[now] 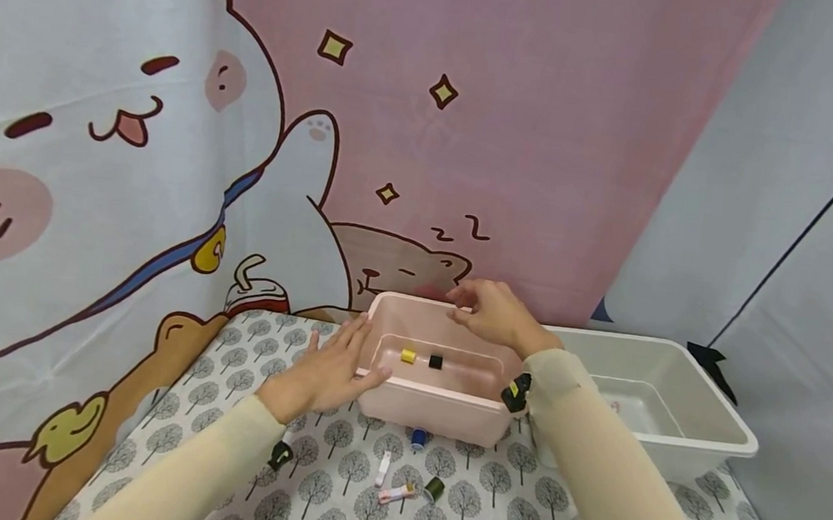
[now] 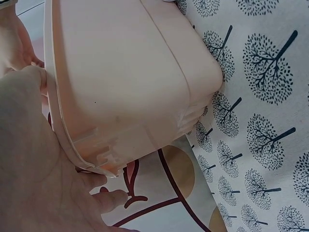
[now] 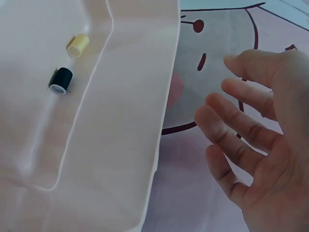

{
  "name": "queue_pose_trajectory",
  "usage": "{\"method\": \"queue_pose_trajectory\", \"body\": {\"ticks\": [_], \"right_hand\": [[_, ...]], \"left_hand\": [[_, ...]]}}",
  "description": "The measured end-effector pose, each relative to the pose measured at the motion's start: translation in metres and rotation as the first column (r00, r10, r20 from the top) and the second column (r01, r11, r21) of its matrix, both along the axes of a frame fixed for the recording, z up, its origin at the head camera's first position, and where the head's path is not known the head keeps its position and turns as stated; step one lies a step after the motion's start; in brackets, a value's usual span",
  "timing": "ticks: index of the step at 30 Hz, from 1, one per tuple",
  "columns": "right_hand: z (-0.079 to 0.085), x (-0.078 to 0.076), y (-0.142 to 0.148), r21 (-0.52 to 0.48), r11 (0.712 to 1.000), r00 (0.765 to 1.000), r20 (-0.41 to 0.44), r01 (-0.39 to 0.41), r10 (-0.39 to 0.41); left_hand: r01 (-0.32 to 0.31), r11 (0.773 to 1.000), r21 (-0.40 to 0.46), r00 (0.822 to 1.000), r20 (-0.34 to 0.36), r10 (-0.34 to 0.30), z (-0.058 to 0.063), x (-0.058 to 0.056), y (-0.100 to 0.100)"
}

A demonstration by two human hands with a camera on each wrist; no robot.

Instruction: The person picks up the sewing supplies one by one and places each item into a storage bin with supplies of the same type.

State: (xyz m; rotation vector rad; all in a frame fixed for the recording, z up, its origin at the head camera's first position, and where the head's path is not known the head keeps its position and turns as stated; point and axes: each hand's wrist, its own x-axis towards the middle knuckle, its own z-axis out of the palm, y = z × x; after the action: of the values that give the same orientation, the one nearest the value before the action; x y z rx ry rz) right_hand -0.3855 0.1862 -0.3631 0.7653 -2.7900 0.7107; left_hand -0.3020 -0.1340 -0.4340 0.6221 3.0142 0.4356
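A pink plastic bin (image 1: pixel 418 402) stands on the tree-print cloth. Inside, on its floor, lie a yellow thread spool (image 1: pixel 408 356) and a black thread spool (image 1: pixel 436 362), both also visible in the right wrist view. My left hand (image 1: pixel 326 373) is at the bin's left end, fingers spread and nearly straight, the palm close along the rim in the left wrist view. Over the back right part of the bin hovers my right hand (image 1: pixel 497 314), its fingers loosely bent. The right wrist view shows nothing between those fingers (image 3: pixel 215 123), which are apart from the rim.
To the right stands a larger off-white bin (image 1: pixel 715 444) with something small inside. In front of the pink bin lie a blue spool (image 1: pixel 418 438), a green spool (image 1: pixel 434 489), a small white strip (image 1: pixel 383 469) and a pinkish patterned strip (image 1: pixel 396 493). A printed curtain (image 1: pixel 549 139) hangs behind.
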Motion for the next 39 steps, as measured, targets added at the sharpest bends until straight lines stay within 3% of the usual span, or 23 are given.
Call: {"method": "queue_pose_trajectory", "body": {"ticks": [23, 39], "right_hand": [[0.009, 0.049, -0.001, -0.025, 0.999, 0.998, -0.052, -0.024, 0.023], [-0.006, 0.074, 0.003, -0.036, 0.999, 0.996, -0.078, -0.035, 0.032]], "left_hand": [[0.004, 1.0, 0.011, 1.0, 0.004, -0.004, 0.0, 0.0, 0.0], [0.0, 1.0, 0.019, 1.0, 0.007, 0.0, 0.0, 0.0, -0.002]]}}
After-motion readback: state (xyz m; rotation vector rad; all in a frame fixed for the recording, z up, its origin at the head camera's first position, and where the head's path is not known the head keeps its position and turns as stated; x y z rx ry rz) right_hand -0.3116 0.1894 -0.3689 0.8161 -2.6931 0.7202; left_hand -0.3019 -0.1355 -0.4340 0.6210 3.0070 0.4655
